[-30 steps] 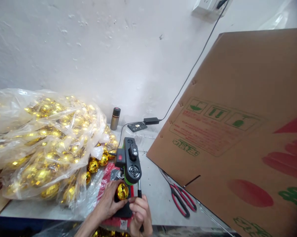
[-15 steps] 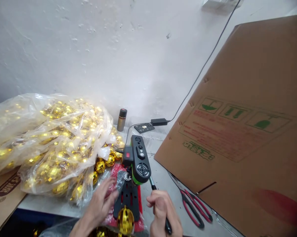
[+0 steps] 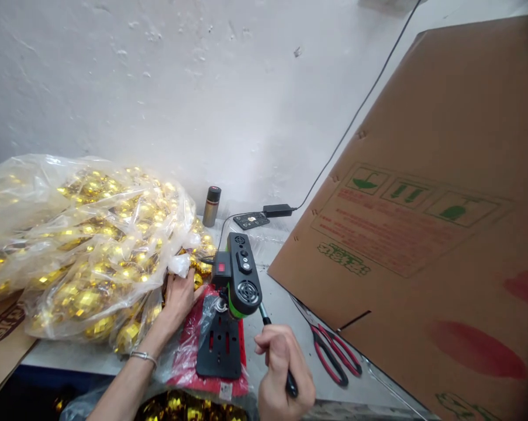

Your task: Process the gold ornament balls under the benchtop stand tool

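Note:
My right hand is closed around the black handle of a lever attached to a small bench machine with a black head. Its slotted black base plate lies on red plastic wrap and carries no ball. To the left, my left hand reaches into loose gold mirror balls beside the clear plastic bag. Its thumb is spread away from the fingers, whose tips are partly hidden among the balls. More gold balls lie below the front edge of the table.
Red-and-black scissors lie right of the machine, by a large cardboard box. A dark spray can, a black power adapter and a flat black panel are near the wall. A cable runs up from the adapter.
My left hand has moved from beside the base plate up and left into the loose balls. The gold ball at the plate's front edge is gone from there. My right hand keeps the handle.

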A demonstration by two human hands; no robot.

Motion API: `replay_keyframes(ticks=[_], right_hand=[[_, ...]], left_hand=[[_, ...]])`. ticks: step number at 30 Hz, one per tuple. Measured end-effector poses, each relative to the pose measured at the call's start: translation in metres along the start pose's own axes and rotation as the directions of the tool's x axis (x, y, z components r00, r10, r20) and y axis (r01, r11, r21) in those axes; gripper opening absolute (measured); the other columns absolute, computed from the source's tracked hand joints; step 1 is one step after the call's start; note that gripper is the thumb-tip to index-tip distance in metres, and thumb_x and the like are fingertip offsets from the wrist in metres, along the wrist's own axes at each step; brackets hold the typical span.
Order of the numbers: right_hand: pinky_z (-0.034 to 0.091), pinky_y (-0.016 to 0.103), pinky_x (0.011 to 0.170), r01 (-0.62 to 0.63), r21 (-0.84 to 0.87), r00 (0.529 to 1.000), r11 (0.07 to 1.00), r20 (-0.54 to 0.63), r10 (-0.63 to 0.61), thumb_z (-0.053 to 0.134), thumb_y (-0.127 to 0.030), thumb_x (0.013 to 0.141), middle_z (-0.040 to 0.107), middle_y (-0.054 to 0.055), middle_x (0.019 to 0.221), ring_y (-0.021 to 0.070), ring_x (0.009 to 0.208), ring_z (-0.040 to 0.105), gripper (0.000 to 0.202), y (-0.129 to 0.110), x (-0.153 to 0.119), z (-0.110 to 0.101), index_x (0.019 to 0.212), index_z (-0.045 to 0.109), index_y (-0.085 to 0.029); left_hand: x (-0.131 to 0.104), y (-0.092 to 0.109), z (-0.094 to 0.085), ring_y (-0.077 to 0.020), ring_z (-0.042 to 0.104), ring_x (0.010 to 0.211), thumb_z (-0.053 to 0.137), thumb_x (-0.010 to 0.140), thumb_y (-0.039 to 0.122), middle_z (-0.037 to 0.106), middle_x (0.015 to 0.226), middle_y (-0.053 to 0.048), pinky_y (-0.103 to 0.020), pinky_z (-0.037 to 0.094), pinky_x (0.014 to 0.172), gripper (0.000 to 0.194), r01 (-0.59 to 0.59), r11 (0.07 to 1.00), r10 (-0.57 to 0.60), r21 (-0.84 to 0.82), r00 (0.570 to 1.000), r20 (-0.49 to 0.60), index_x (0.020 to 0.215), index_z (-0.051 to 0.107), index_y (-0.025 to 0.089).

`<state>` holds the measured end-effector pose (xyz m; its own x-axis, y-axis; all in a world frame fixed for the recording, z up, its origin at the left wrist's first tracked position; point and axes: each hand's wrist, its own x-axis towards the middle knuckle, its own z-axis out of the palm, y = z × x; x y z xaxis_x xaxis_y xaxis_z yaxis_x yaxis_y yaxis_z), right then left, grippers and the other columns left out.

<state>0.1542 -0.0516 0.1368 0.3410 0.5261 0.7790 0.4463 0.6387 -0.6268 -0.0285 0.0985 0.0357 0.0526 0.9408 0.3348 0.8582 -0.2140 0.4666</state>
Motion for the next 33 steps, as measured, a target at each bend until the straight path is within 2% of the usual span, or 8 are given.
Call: replay_keyframes(ticks=[2, 5, 8, 11, 14, 19, 24, 33], right_hand=[[0.044, 0.022, 0.051, -0.013, 0.001, 1.0, 1.0, 0.001, 0.013, 0.051, -0.017, 0.108, 0.063, 0.0, 0.071, 0.0119, 0.059, 0.058, 0.031, -0.004, 0.005, 0.002, 0.081, 0.065, -0.02], [0.044, 0.023, 0.051, -0.002, -0.005, 1.0, 1.0, 0.013, 0.002, 0.051, -0.016, 0.108, 0.063, 0.0, 0.071, 0.012, 0.059, 0.058, 0.03, -0.008, 0.012, 0.004, 0.082, 0.064, -0.02], [0.045, 0.024, 0.052, 0.018, -0.024, 1.0, 1.0, 0.007, -0.018, 0.05, -0.014, 0.108, 0.064, 0.0, 0.071, 0.0122, 0.059, 0.059, 0.029, -0.01, 0.015, 0.004, 0.082, 0.063, -0.02], [0.045, 0.023, 0.053, 0.05, -0.035, 0.999, 0.998, 0.021, -0.05, 0.049, -0.013, 0.108, 0.063, 0.0, 0.071, 0.0116, 0.06, 0.06, 0.029, -0.01, 0.015, 0.003, 0.083, 0.062, -0.021], [0.047, 0.023, 0.055, 0.07, -0.042, 0.996, 0.997, 0.059, -0.067, 0.048, -0.011, 0.107, 0.064, -0.001, 0.072, 0.0116, 0.063, 0.062, 0.027, -0.01, 0.014, 0.0, 0.086, 0.062, -0.021], [0.048, 0.022, 0.056, 0.082, -0.052, 0.993, 0.995, 0.086, -0.077, 0.046, -0.011, 0.107, 0.065, -0.001, 0.073, 0.0116, 0.065, 0.063, 0.027, -0.009, 0.012, -0.002, 0.088, 0.062, -0.021], [0.048, 0.023, 0.056, 0.079, -0.048, 0.994, 0.996, 0.082, -0.075, 0.047, -0.011, 0.107, 0.065, 0.0, 0.073, 0.0129, 0.065, 0.064, 0.027, -0.008, 0.01, -0.003, 0.089, 0.064, -0.021], [0.046, 0.023, 0.055, 0.025, -0.029, 0.998, 0.999, 0.066, -0.023, 0.049, -0.013, 0.107, 0.065, -0.001, 0.074, 0.012, 0.066, 0.062, 0.026, -0.008, 0.008, -0.002, 0.088, 0.064, -0.022]], left_hand=[[-0.016, 0.002, -0.009, -0.0354, 0.077, 0.112, 0.075, 0.092, 0.037, 0.081, 0.115, -0.017, -0.048, 0.058, 0.103, 0.042, -0.024, 0.997, 0.025, -0.075, 1.0, 0.009, 0.127, 0.069, 0.016], [-0.052, 0.006, -0.013, -0.0306, 0.075, 0.119, 0.064, 0.099, 0.046, 0.078, 0.131, -0.013, -0.045, 0.06, 0.102, 0.045, 0.025, 0.944, -0.017, -0.33, 0.999, 0.027, 0.137, 0.066, 0.021], [-0.092, 0.011, 0.0, -0.0315, 0.077, 0.116, 0.062, 0.099, 0.055, 0.078, 0.131, -0.014, -0.047, 0.063, 0.098, 0.049, 0.149, 0.841, -0.102, -0.519, 0.988, 0.119, 0.134, 0.068, 0.021], [-0.116, 0.017, 0.019, -0.0337, 0.077, 0.117, 0.068, 0.094, 0.056, 0.078, 0.132, -0.016, -0.049, 0.064, 0.099, 0.053, 0.166, 0.796, -0.104, -0.582, 0.985, 0.138, 0.134, 0.069, 0.02], [-0.119, 0.021, 0.03, -0.0348, 0.075, 0.123, 0.072, 0.092, 0.05, 0.077, 0.138, -0.015, -0.051, 0.062, 0.104, 0.054, 0.103, 0.807, -0.038, -0.582, 0.992, 0.123, 0.139, 0.067, 0.023], [-0.113, 0.022, 0.035, -0.0362, 0.078, 0.117, 0.078, 0.09, 0.046, 0.08, 0.129, -0.015, -0.054, 0.064, 0.102, 0.055, -0.018, 0.858, 0.056, -0.513, 0.997, 0.059, 0.139, 0.066, 0.023], [-0.115, 0.025, 0.04, -0.0356, 0.078, 0.117, 0.074, 0.095, 0.046, 0.079, 0.129, -0.015, -0.052, 0.065, 0.1, 0.05, -0.111, 0.882, 0.105, -0.457, 0.994, -0.039, 0.139, 0.064, 0.023], [-0.134, 0.025, 0.059, -0.0401, 0.073, 0.124, 0.067, 0.101, 0.042, 0.075, 0.134, -0.021, -0.059, 0.064, 0.104, 0.049, -0.225, 0.911, 0.211, -0.344, 0.974, -0.077, 0.144, 0.062, 0.019]])
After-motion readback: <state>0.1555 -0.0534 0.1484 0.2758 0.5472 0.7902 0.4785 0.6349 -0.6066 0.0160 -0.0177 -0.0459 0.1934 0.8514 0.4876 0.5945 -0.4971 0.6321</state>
